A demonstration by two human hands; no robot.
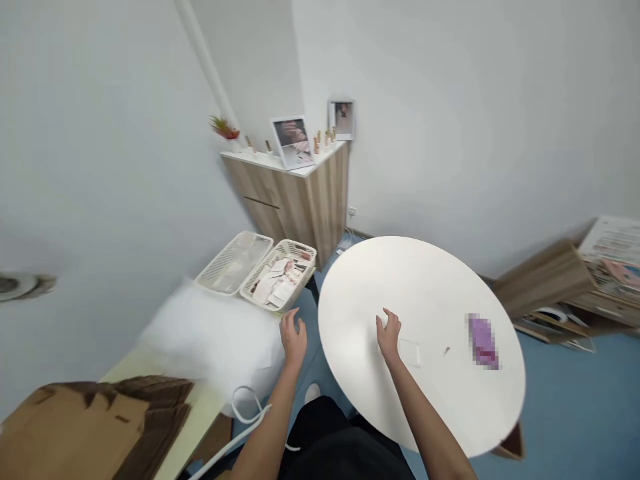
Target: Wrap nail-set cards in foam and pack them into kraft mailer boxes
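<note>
My left hand [293,335] is held in the air between the side table and the round white table [400,267], its fingers apart and nothing in them. The full basket [278,275] lies just beyond it. Over the round table, my right hand [389,333] has its thumb and fingers spread, holding nothing. A thin clear square piece [409,353] lies beside that hand, partly hidden by it. Farther right on the tabletop are a tiny dark item [447,350] and a blurred purple object [483,341].
White wrapping [215,333], an open basket lid [236,261] and brown cardboard [85,433] cover the left table. A cabinet [290,193] with picture frames stands in the corner. Wooden shelving [547,280] is at the right. A white tube [230,443] runs by my left forearm.
</note>
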